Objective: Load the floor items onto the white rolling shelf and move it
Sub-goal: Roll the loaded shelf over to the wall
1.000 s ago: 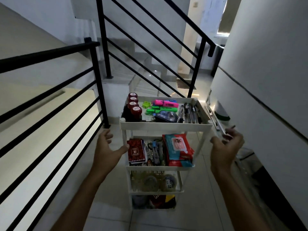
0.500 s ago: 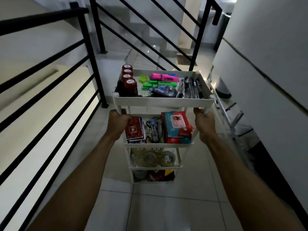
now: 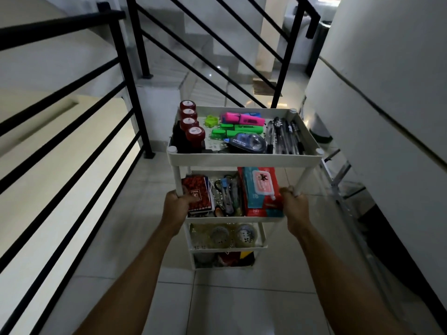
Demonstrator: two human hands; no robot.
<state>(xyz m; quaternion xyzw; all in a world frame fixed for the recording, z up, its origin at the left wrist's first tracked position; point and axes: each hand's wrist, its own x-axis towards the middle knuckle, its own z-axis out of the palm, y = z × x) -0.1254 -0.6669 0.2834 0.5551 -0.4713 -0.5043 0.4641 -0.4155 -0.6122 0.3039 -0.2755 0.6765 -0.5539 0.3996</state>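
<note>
- Since all four tiers of the white plastic rolling shelf (image 3: 244,160) are filled and no loose items are seen on the pale tiled floor (image 3: 242,308), loading is judged done; only moving remains.
- The shelf stands between the black metal railing (image 3: 135,97) and the white wall (image 3: 387,97).
- The left hand (image 3: 175,204) is wrapped round the near left post, the right hand (image 3: 294,205) round the near right post, with both arms extended forward.

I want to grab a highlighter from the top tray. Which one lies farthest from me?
The pink highlighter, at the far edge of the top tray; the green highlighters lie nearer you.
</note>
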